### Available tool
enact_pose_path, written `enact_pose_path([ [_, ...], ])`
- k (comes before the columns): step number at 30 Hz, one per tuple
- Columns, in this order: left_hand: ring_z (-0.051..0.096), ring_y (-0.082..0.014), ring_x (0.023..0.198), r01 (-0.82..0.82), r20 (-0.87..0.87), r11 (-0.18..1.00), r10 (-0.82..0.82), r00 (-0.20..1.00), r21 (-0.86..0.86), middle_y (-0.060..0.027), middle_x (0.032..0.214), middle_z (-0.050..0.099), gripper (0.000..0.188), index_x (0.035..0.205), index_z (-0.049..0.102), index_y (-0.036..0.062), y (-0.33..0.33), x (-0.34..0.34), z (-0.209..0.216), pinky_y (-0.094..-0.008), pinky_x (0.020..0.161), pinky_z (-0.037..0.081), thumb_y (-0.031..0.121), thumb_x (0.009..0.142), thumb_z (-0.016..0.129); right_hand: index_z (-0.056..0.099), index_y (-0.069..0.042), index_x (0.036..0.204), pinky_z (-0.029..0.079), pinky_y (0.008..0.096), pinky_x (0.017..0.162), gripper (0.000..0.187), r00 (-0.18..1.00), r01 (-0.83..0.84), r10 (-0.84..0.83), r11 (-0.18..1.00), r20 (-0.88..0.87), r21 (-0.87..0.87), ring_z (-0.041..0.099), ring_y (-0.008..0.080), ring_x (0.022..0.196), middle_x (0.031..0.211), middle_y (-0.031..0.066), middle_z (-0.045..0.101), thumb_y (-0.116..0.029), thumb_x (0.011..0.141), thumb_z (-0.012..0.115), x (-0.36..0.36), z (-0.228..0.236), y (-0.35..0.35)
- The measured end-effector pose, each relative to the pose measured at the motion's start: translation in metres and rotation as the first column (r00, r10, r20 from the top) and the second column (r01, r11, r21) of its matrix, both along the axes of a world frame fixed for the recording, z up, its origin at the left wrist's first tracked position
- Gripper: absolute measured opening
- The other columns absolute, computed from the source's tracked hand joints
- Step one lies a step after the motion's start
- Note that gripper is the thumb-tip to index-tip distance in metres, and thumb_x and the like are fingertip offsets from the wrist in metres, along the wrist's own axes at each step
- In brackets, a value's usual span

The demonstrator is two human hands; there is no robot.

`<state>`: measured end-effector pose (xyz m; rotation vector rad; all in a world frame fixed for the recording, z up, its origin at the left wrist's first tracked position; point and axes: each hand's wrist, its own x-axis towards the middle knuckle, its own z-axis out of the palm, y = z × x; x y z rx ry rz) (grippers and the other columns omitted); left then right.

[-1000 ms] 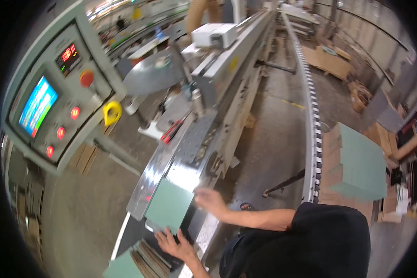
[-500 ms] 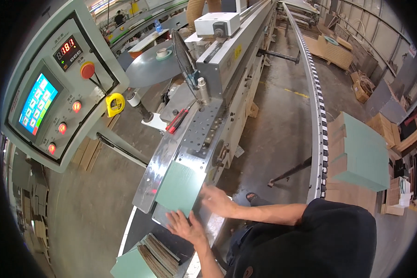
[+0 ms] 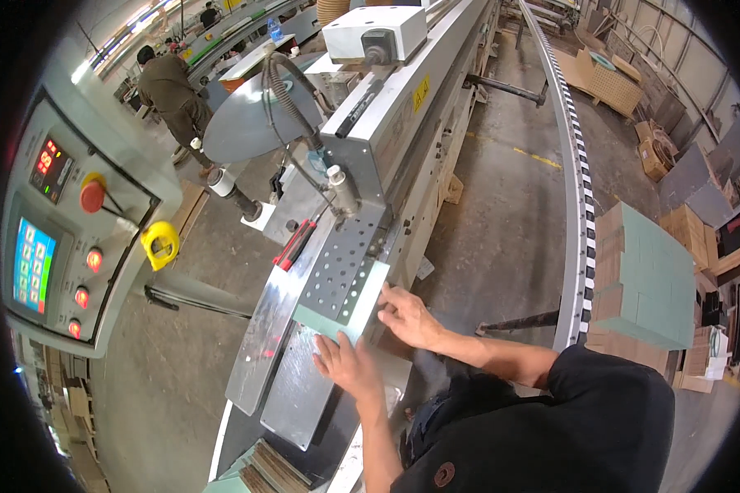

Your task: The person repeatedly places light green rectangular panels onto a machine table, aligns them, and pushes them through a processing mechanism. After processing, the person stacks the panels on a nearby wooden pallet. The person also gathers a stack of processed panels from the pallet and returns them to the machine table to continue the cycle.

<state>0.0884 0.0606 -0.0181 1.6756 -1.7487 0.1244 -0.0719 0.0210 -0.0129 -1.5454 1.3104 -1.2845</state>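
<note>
A pale green board [image 3: 326, 323] lies on the machine's metal bed, partly covered by a perforated metal plate [image 3: 335, 267]. Its near strip and right edge show. My left hand [image 3: 349, 367] rests its spread fingertips on the board's near edge, the palm slightly blurred. Along the board's right edge, my right hand [image 3: 411, 319] touches with loosely bent fingers that do not wrap around it. Both hands are open. Closer to me is a bare grey support plate [image 3: 298, 390]. A red-and-black hand tool [image 3: 295, 244] lies left of the perforated plate.
A control panel [image 3: 57, 238] with a screen and lit buttons stands at left, a yellow tape measure [image 3: 160, 245] on its edge. Stacked boards [image 3: 275, 470] sit at the bottom. A roller rail [image 3: 582, 197] and green board stack [image 3: 645, 275] are at right. Another person [image 3: 171, 86] stands far left.
The green board has slid forward under the perforated plate, and both hands have moved forward with it. The view has shifted, bringing another person into sight at far left.
</note>
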Motion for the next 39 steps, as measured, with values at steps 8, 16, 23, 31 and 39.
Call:
enact_pose_path([
  [8,0.062,-0.0447,0.103,0.085,-0.033,0.994,-0.088,0.996,-0.072,-0.0234,0.097,0.068,0.031,0.108,0.068,-0.0014,-0.072,-0.081,0.003,-0.0551,0.101,0.038,0.016,0.083,0.074,0.046,0.001,0.140,0.052,0.0255,0.067,0.053,0.997,0.071,-0.071,0.997,-0.012,-0.029,0.056,0.0125,0.076,0.099,0.0086,0.059,0.007,0.088,0.059,-0.077,-0.003,-0.068],
  [16,0.061,-0.0434,0.082,0.219,-0.261,0.965,-0.176,0.949,0.146,-0.0243,0.081,0.063,0.025,0.104,0.066,-0.0032,-0.121,-0.114,0.018,-0.0502,0.075,0.049,0.012,0.084,0.067,0.064,0.004,0.110,0.053,0.0340,0.082,0.027,0.993,0.082,-0.084,0.996,-0.081,-0.033,0.064,0.0183,0.091,0.111,0.0127,0.065,-0.001,0.084,0.066,-0.116,-0.015,-0.124],
  [23,0.065,-0.0348,0.079,0.387,-0.397,0.907,-0.421,0.816,-0.166,-0.0181,0.087,0.067,0.026,0.105,0.067,-0.0025,0.016,-0.073,0.069,-0.0430,0.071,0.053,0.001,0.080,0.070,0.061,0.001,0.128,0.048,0.0242,0.080,0.035,0.997,0.079,-0.078,0.993,0.014,-0.086,0.058,0.0110,0.090,0.103,0.0023,0.062,-0.009,0.095,0.060,-0.076,0.055,-0.029],
  [31,0.068,-0.0169,0.082,-0.664,-0.412,0.746,0.591,0.694,-0.049,-0.0119,0.093,0.073,0.024,0.113,0.068,-0.0036,0.229,0.068,0.107,-0.0297,0.070,0.053,0.008,0.092,0.064,0.064,-0.004,0.126,0.053,0.0303,0.076,0.041,0.668,-0.740,0.741,0.653,-0.062,-0.164,0.063,0.0217,0.090,0.115,0.0149,0.063,-0.003,0.085,0.067,0.133,0.092,0.080],
  [39,0.056,-0.0114,0.078,-0.927,-0.821,0.375,0.536,0.195,0.025,-0.0061,0.092,0.064,0.042,0.128,0.057,-0.0104,0.298,0.198,0.090,-0.0253,0.070,0.046,0.015,0.095,0.064,0.053,0.004,0.130,0.041,0.0439,0.104,0.050,0.543,-0.832,0.756,0.424,-0.365,-0.359,0.047,0.0389,0.116,0.127,0.0204,0.052,-0.014,0.085,0.067,0.316,0.095,0.113],
])
